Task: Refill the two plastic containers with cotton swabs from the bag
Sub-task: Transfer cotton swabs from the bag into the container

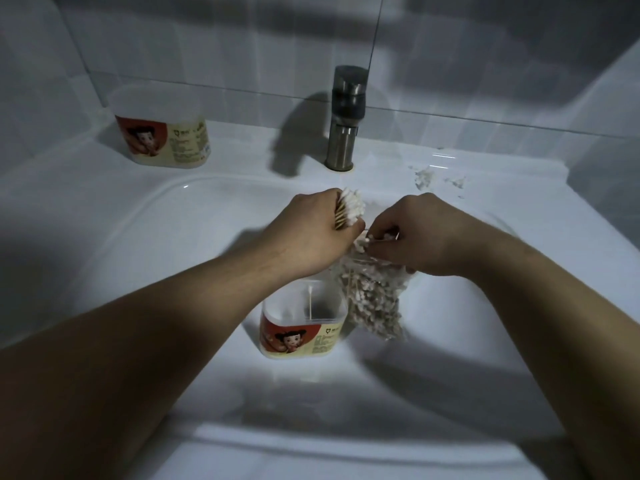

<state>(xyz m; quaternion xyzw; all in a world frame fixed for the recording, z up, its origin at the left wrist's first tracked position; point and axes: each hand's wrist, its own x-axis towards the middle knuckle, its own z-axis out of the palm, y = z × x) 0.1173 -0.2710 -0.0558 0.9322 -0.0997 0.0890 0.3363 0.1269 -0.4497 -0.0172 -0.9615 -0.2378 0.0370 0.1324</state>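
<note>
Curled tight, the left grip (308, 233) holds a bundle of cotton swabs (349, 211), white tips fanned toward 12 o'clock. Just beside it at 3 o'clock, the right grip (415, 233) pinches the mouth of the clear bag (374, 296). Its fingertips are buried among loose swab ends, so whether they pinch film alone or swabs too is hard to make out. That bag hangs toward 6 o'clock, crammed full. Touching the bag's left side stands the near container (304, 320) in the sink (173, 254), one swab (310, 303) upright inside; the left wrist hides its far rim. A far container (161, 133) sits at 10 o'clock, the faucet (344, 116) at 12, and cotton scraps (424, 178) at 1.
</note>
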